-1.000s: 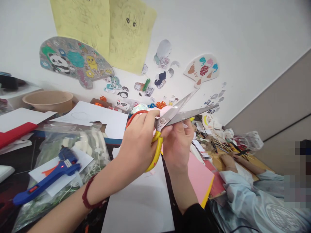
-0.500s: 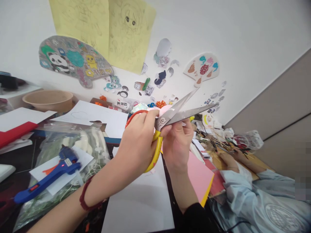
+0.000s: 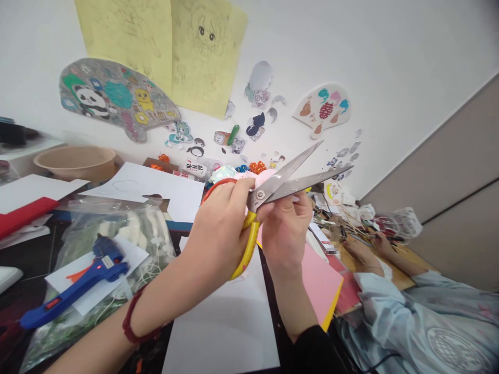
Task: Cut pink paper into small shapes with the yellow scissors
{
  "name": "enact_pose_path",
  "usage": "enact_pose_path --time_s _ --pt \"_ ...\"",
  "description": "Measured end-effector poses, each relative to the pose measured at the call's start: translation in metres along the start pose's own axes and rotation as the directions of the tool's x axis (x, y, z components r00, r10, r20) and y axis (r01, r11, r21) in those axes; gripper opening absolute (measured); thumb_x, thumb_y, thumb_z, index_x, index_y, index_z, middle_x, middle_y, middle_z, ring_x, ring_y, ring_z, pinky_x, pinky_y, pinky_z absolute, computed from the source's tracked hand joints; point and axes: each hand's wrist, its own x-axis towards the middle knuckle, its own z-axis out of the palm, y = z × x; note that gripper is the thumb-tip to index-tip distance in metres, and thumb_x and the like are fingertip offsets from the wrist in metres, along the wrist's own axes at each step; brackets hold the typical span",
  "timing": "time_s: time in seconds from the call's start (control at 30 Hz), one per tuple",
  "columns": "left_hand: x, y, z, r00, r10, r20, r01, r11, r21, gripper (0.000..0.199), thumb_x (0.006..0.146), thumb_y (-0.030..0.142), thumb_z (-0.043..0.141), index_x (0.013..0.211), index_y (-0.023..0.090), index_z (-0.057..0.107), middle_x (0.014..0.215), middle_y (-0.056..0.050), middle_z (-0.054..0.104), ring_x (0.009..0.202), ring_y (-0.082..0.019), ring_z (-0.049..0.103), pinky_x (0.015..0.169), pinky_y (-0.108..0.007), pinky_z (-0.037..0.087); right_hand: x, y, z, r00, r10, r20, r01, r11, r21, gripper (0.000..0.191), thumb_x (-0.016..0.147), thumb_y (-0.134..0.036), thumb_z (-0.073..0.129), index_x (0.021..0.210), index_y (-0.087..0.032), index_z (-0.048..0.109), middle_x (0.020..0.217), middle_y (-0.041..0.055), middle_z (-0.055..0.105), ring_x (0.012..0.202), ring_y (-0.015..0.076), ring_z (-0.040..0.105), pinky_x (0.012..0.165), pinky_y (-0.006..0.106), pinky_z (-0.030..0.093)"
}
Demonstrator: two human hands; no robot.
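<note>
My left hand point(image 3: 220, 231) is wrapped round the red and yellow handles of a large pair of scissors point(image 3: 260, 195). Their blades stand apart and point up to the right. Just under the lower blade, my right hand point(image 3: 285, 236) is closed with its fingers pinched together, close to the pivot. What those fingers pinch is hidden behind the blade. A rounded pink piece point(image 3: 265, 177) shows behind the blades; I cannot tell whether it is held. Beneath both hands lies a white sheet of paper point(image 3: 220, 327).
At left a blue glue gun point(image 3: 83, 283) lies on paper over a clear plastic bag point(image 3: 156, 221). Behind are a round tan bowl point(image 3: 78, 161) and white paper point(image 3: 134, 184). Pink card point(image 3: 322, 285) lies at right, beside a co-worker's hands point(image 3: 364, 252). Cutouts cover the wall.
The scissor blades have closed slightly, the upper tip coming down a little. Both hands keep nearly the same place and hold. The co-worker's hands have shifted slightly.
</note>
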Motion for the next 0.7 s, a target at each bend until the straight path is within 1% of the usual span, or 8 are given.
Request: enact_pose_path --time_s 0.1,0.2,0.3,0.43,0.6,0.7 --pt "-0.001 0.001 -0.002 1.000 -0.004 0.017 0.005 1.000 -0.010 0.024 0.104 0.033 0.050 0.111 0.012 0.059 0.087 -0.007 0.062 0.073 -0.021 0.054 0.065 -0.030 0.041 0.001 -0.001 -0.001 1.000 -0.010 0.012 0.010 1.000 -0.007 0.014 0.078 -0.036 0.084 0.077 -0.026 0.074 0.075 -0.0037 0.068 0.074 0.0116 0.063 0.076 0.027 0.054" --pt "0.000 0.002 -0.003 1.000 0.001 0.029 0.000 1.000 -0.002 0.024 0.104 0.033 0.050 0.111 0.012 0.059 0.087 -0.007 0.062 0.073 -0.021 0.053 0.064 -0.030 0.040 0.002 -0.001 -0.002 1.000 -0.027 0.016 0.028 0.999 -0.028 0.012 0.078 -0.037 0.084 0.081 -0.027 0.077 0.079 -0.0029 0.072 0.076 0.0125 0.065 0.077 0.029 0.055" --pt "0.001 0.003 -0.004 0.999 0.007 0.032 -0.007 1.000 0.011 0.022 0.105 0.032 0.048 0.109 0.013 0.058 0.085 -0.006 0.061 0.071 -0.020 0.052 0.063 -0.029 0.040 0.004 -0.002 -0.003 0.999 -0.039 0.023 0.039 0.999 -0.014 0.012 0.077 -0.035 0.085 0.083 -0.027 0.079 0.082 -0.0028 0.074 0.077 0.0125 0.067 0.077 0.028 0.057" --pt "0.001 0.004 -0.004 1.000 0.013 0.021 -0.013 0.999 0.030 0.019 0.105 0.033 0.049 0.107 0.016 0.056 0.082 -0.003 0.059 0.069 -0.019 0.052 0.062 -0.028 0.040 0.006 -0.003 -0.006 0.998 -0.044 0.044 0.044 0.999 -0.012 0.012 0.077 -0.034 0.086 0.081 -0.026 0.078 0.077 -0.0035 0.074 0.072 0.0122 0.067 0.073 0.028 0.057" --pt "-0.002 0.001 -0.003 0.999 0.037 0.020 -0.038 0.998 0.053 0.011 0.104 0.031 0.051 0.106 0.020 0.051 0.080 0.000 0.055 0.069 -0.017 0.052 0.060 -0.027 0.039 0.007 -0.003 -0.011 0.998 -0.035 0.056 0.041 0.993 -0.107 0.018 0.079 -0.040 0.084 0.079 -0.026 0.073 0.071 -0.0027 0.070 0.069 0.0159 0.066 0.075 0.036 0.059" --pt "-0.003 0.001 -0.004 0.999 0.033 0.025 -0.034 0.997 0.075 0.011 0.103 0.030 0.053 0.107 0.021 0.052 0.080 0.000 0.055 0.068 -0.017 0.052 0.060 -0.027 0.038 0.008 -0.003 -0.012 0.997 -0.054 0.059 0.061 0.989 -0.132 0.019 0.078 -0.041 0.085 0.078 -0.026 0.072 0.070 -0.0030 0.069 0.069 0.0162 0.066 0.074 0.036 0.058"
